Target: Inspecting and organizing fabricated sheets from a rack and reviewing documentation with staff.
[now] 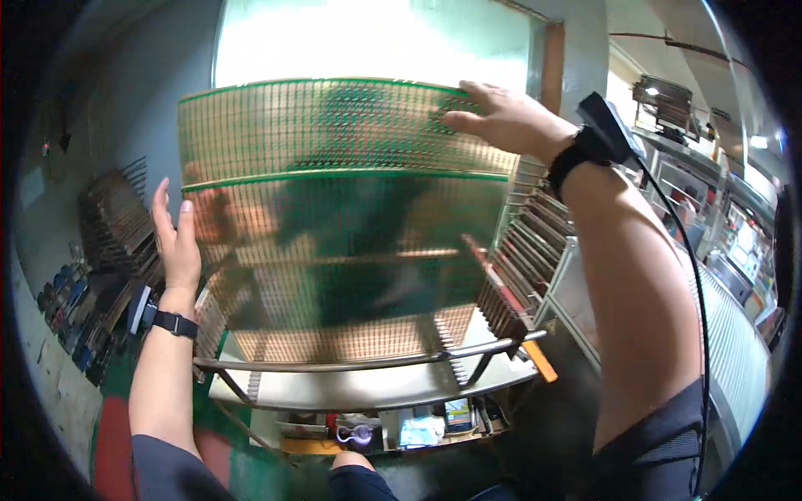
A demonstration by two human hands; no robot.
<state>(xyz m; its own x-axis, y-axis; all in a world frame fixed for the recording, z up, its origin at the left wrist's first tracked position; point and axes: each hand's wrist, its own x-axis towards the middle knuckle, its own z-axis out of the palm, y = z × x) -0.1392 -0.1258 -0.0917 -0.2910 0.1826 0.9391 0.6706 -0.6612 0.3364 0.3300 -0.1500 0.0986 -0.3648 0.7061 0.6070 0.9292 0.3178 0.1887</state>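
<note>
Two large, thin panels in a copper and green grid pattern, like circuit board panels, stand one behind the other. The rear panel (276, 125) rises above the front panel (359, 225), whose upper edge is a green strip. My left hand (176, 242) is upright at the front panel's left edge, thumb and fingers stretched apart; contact there cannot be made out. At the rear panel's upper right corner, my right hand (510, 121) is spread, its thumb in front of the panel and its fingertips near the top edge. Both wrists wear dark bands with small devices.
A slotted metal rack (334, 366) stands around the panels' lower part. Below it, a shelf holds a purple-rimmed round item (357, 434) and blue packets (422, 430). More racks (117, 213) stand at left. Ribbed machinery (723, 317) lines the right. A bright window (376, 42) is behind.
</note>
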